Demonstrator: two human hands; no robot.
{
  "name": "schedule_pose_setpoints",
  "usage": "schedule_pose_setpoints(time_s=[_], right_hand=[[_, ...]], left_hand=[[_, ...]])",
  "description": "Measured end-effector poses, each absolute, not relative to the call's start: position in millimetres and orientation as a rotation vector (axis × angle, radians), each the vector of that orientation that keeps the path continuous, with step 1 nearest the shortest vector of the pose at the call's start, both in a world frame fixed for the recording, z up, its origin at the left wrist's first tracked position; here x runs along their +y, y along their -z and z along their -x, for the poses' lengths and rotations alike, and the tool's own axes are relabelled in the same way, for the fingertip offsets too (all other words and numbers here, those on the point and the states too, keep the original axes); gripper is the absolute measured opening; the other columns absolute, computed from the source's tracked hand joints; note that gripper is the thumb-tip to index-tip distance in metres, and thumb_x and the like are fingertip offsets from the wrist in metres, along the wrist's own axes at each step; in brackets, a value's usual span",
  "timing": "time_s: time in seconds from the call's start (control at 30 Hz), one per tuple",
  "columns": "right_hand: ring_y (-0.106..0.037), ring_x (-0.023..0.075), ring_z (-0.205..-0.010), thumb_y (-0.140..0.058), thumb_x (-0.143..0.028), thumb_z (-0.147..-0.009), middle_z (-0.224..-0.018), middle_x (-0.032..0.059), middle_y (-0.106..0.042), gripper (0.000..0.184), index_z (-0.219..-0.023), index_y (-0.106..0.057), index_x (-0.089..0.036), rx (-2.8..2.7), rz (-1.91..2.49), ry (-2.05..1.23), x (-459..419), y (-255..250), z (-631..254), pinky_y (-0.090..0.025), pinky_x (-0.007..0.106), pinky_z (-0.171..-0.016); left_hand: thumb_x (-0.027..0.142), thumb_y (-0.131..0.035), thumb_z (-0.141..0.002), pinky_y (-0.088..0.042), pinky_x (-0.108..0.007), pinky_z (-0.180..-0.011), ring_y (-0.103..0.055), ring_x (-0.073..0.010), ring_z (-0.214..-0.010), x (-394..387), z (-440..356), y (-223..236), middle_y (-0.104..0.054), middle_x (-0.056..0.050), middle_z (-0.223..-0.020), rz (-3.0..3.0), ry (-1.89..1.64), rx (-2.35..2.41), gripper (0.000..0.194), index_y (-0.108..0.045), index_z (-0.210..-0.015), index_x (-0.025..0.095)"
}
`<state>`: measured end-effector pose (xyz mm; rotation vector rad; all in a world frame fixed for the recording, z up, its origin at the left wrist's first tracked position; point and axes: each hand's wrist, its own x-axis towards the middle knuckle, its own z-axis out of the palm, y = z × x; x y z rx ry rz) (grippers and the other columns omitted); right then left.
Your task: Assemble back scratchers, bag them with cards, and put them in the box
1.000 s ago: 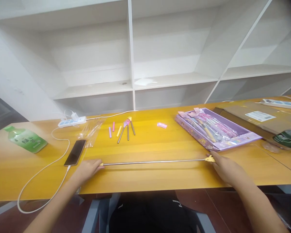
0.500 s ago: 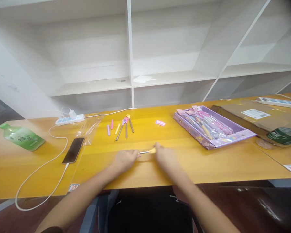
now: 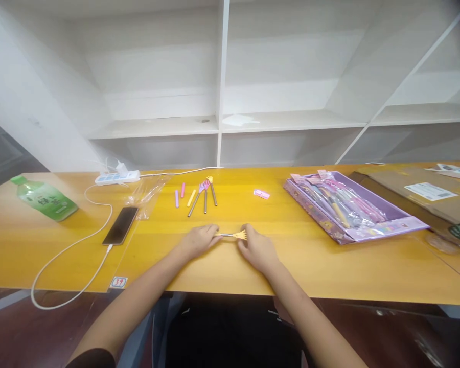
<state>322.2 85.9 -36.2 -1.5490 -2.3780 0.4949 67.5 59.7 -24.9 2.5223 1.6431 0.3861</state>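
A small back scratcher (image 3: 227, 235) with a metal rod and a yellow hand-shaped head lies across the space between my hands, low over the table. My left hand (image 3: 200, 240) is closed around its left end, hiding most of that end. At the other end, the fingers of my right hand (image 3: 258, 250) are closed at the yellow head, whose prongs partly show. Farther back lie loose scratcher rods with a purple head (image 3: 202, 187), a pink head (image 3: 206, 184) and a yellow head (image 3: 210, 180). Beside them are a purple handle (image 3: 177, 199), a pink handle (image 3: 183, 190) and a yellow handle (image 3: 191, 198).
A purple display box (image 3: 400, 225) of wrapped items stands right, beside a cardboard box (image 3: 391, 186). A pink label (image 3: 261, 194) lies mid-table. At left are a phone (image 3: 120, 226) on a white cable, clear plastic wrap (image 3: 149, 197), a power strip (image 3: 117, 177) and a green bottle (image 3: 44, 198).
The view has shifted slightly. Both hands still hold the back scratcher, and more of its yellow head shows at my right fingers.
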Motion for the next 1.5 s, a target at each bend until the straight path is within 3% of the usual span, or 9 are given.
schedule_pose_setpoints(time_s=[0.1,0.37,0.53,0.77,0.93,1.07,1.27,1.4,1.5], right_hand=[[-0.072,0.027,-0.097,-0.057,-0.045,-0.104,-0.123,0.0113,-0.072,0.036,-0.131,-0.051,-0.022,-2.32,1.339,-0.582,86.5,36.0,-325.9,-0.045,0.033,-0.078],[-0.069,0.0236,-0.085,-0.041,-0.049,-0.113,-0.096,0.0046,-0.075,0.032,-0.1,-0.057,-0.024,-2.367,1.334,-0.691,89.8,39.8,-331.4,-0.037,0.03,-0.07],[-0.068,0.0221,-0.082,-0.044,-0.047,-0.113,-0.093,0.0037,-0.074,0.032,-0.096,-0.058,-0.023,-2.383,1.322,-0.669,89.6,36.8,-328.5,-0.031,0.029,-0.067],[-0.067,0.021,-0.077,-0.046,-0.047,-0.112,-0.091,0.0044,-0.075,0.033,-0.092,-0.057,-0.023,-2.384,1.35,-0.627,94.2,36.1,-325.8,-0.027,0.03,-0.064],[-0.065,0.0206,-0.077,-0.045,-0.049,-0.111,-0.091,0.0049,-0.074,0.035,-0.092,-0.058,-0.023,-2.371,1.343,-0.645,95.3,37.1,-327.7,-0.028,0.03,-0.064],[-0.065,0.0206,-0.076,-0.046,-0.048,-0.111,-0.09,0.0047,-0.074,0.034,-0.09,-0.058,-0.023,-2.359,1.337,-0.653,95.2,36.1,-328.2,-0.028,0.03,-0.064],[-0.062,0.0206,-0.074,-0.049,-0.048,-0.109,-0.086,0.0033,-0.072,0.032,-0.089,-0.055,-0.024,-2.294,1.325,-0.711,96.0,36.8,-328.6,-0.029,0.028,-0.063],[-0.06,0.0203,-0.072,-0.054,-0.047,-0.105,-0.081,0.0023,-0.068,0.029,-0.089,-0.056,-0.024,-2.113,1.261,-0.824,96.8,38.6,-330.1,-0.036,0.029,-0.065],[-0.061,0.0206,-0.074,-0.061,-0.051,-0.101,-0.082,0.0031,-0.067,0.029,-0.09,-0.06,-0.023,-1.93,1.148,-0.855,97.3,37.9,-332.2,-0.044,0.031,-0.07]], left_hand=[[0.047,-0.051,-0.108,-0.054,-0.034,-0.083,-0.07,-0.0222,-0.093,61.4,-68.4,22.9,-0.07,-0.011,-0.113,-2.436,-0.577,1.597,0.031,-0.061,-0.12,0.02],[0.03,-0.043,-0.108,-0.052,-0.04,-0.092,-0.065,-0.0249,-0.096,58.1,-12.9,-18.0,-0.07,-0.009,-0.099,-2.335,-0.662,1.913,0.026,-0.065,-0.099,0.02],[0.027,-0.045,-0.1,-0.044,-0.051,-0.111,-0.059,-0.0319,-0.117,38.1,98.3,-58.1,-0.067,-0.015,-0.118,-2.194,-0.648,2.53,0.031,-0.07,-0.116,0.018],[0.05,-0.062,-0.087,-0.052,-0.036,-0.089,-0.064,-0.0225,-0.093,31.7,169.0,-69.7,-0.069,-0.012,-0.131,-1.961,-0.249,2.21,0.07,-0.054,-0.149,0.018],[0.052,-0.057,-0.09,-0.052,-0.037,-0.087,-0.065,-0.0229,-0.09,33.1,157.6,-85.3,-0.075,-0.008,-0.106,-1.991,-0.23,2.136,0.043,-0.074,-0.112,0.019],[0.054,-0.059,-0.096,-0.054,-0.039,-0.095,-0.067,-0.0231,-0.101,18.6,128.6,-115.7,-0.073,-0.006,-0.107,-2.061,-0.564,1.997,0.036,-0.075,-0.101,0.022],[0.043,-0.071,-0.098,-0.059,-0.037,-0.093,-0.065,-0.0158,-0.097,24.8,78.1,-173.8,-0.066,-0.002,-0.098,-2.09,-1.698,1.975,0.027,-0.065,-0.101,0.016],[0.037,-0.056,-0.108,-0.059,-0.039,-0.091,-0.063,-0.0176,-0.105,63.5,30.1,-202.5,-0.059,-0.009,-0.11,-2.35,-2.332,1.993,0.026,-0.065,-0.104,0.013],[0.031,-0.046,-0.112,-0.055,-0.047,-0.103,-0.065,-0.0197,-0.114,90.9,-13.8,-190.6,-0.063,-0.007,-0.109,-2.709,-2.096,1.92,0.021,-0.062,-0.107,0.019]])
